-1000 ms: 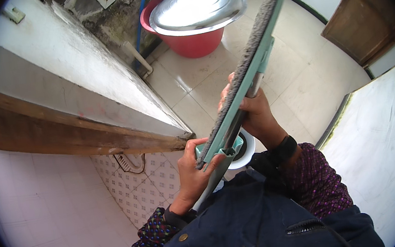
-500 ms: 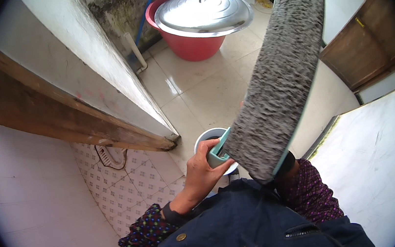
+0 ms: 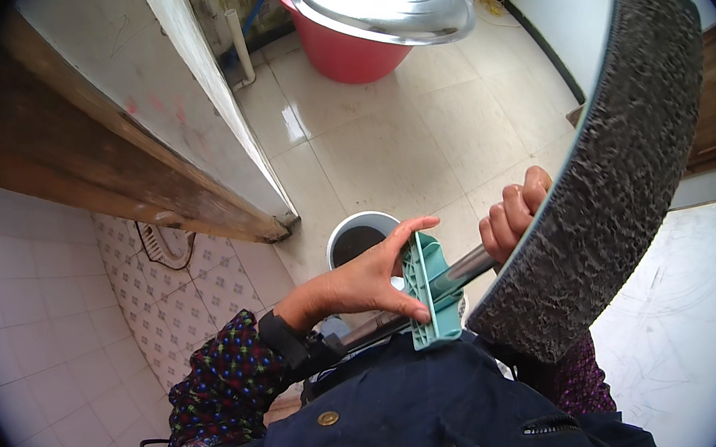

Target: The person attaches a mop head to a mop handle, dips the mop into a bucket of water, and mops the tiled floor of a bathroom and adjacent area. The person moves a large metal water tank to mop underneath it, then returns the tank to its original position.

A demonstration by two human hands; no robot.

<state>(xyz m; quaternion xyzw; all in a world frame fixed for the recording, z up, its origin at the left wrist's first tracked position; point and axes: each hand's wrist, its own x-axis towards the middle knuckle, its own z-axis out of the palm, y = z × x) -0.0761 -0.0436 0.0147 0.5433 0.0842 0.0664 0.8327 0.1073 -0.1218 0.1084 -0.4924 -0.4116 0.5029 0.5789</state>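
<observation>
A flat mop with a wide dark grey pad [image 3: 590,186] is held up at the right, its pad tilted toward me. Around the teal plastic scraper [image 3: 424,291] on the mop's metal pole [image 3: 467,270], my left hand [image 3: 361,281] is closed, the thumb on its near end and a finger along its far end. My right hand [image 3: 514,218] wraps its fingers round the pole beside the pad, which partly hides that hand and its forearm. Below my left hand, a white bucket [image 3: 337,232] with dark water stands on the floor.
A red tub [image 3: 346,51] with a shiny metal lid [image 3: 389,1] stands on the tiled floor [image 3: 386,157] ahead. At left is a wall end with a wooden frame [image 3: 102,174]; beyond it a squat toilet [image 3: 168,245]. A white panel [image 3: 689,299] rises at right.
The mop pad has swung right and turned. My left hand and the scraper are now apart from the pad, with bare pole showing between. My right hand's fingers have come into sight.
</observation>
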